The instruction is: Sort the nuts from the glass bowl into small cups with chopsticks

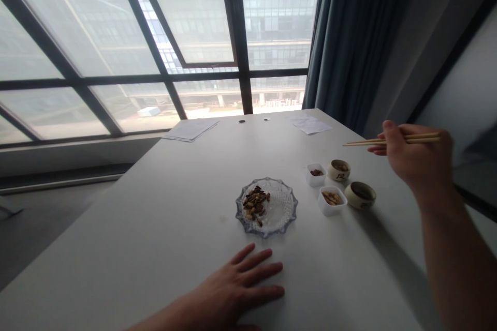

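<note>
My right hand is raised above the table's right side and closed on a pair of wooden chopsticks, whose tips point left. My left hand lies flat on the white table with its fingers spread, just in front of a cut-glass plate. The plate holds a heap of mixed nuts and seeds on its left half. To the right of the plate stand two small white square tubs and two small round ceramic cups, below the chopsticks.
Sheets of paper lie at the table's far left edge and more paper at the far right. A large window runs behind the table, a dark curtain hangs at the right.
</note>
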Demonstrator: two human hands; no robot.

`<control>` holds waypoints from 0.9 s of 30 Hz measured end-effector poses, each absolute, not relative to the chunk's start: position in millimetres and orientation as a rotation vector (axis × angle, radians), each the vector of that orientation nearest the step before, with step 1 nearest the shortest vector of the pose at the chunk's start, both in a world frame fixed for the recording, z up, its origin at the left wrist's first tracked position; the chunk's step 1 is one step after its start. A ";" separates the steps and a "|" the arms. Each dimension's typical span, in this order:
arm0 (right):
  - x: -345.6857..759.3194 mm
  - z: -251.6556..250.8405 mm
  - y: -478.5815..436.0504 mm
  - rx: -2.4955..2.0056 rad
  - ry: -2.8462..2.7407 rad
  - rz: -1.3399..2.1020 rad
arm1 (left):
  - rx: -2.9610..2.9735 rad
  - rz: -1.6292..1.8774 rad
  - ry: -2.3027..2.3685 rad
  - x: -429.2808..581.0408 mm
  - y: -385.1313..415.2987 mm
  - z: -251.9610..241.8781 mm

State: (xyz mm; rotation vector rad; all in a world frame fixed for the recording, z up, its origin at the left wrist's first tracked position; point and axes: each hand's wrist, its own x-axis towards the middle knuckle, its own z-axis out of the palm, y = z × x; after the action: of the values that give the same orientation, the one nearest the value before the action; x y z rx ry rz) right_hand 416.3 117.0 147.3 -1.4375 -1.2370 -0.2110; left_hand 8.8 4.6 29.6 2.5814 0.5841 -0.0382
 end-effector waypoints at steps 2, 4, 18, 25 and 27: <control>408.1 151.3 113.0 -1.364 -1.181 -0.134 | 2.583 -0.043 0.589 8.8 4.7 29.5; 396.0 155.2 107.6 -1.285 -1.131 0.010 | 2.581 -0.049 0.590 8.5 5.0 28.8; 275.7 104.2 73.0 -1.050 -1.648 1.155 | 2.566 -0.042 0.592 8.9 5.3 24.5; 260.7 91.2 68.1 -1.014 -1.675 1.230 | 2.582 -0.055 0.583 8.3 4.8 25.9; 259.6 87.6 69.3 -1.003 -1.669 1.247 | 2.574 -0.049 0.582 8.3 4.6 26.4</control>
State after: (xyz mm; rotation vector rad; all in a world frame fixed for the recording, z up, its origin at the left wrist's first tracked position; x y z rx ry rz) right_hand 259.6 69.3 87.6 -1.0025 -1.6691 1.2466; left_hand 8.3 4.6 26.4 2.5738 0.5816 -0.0486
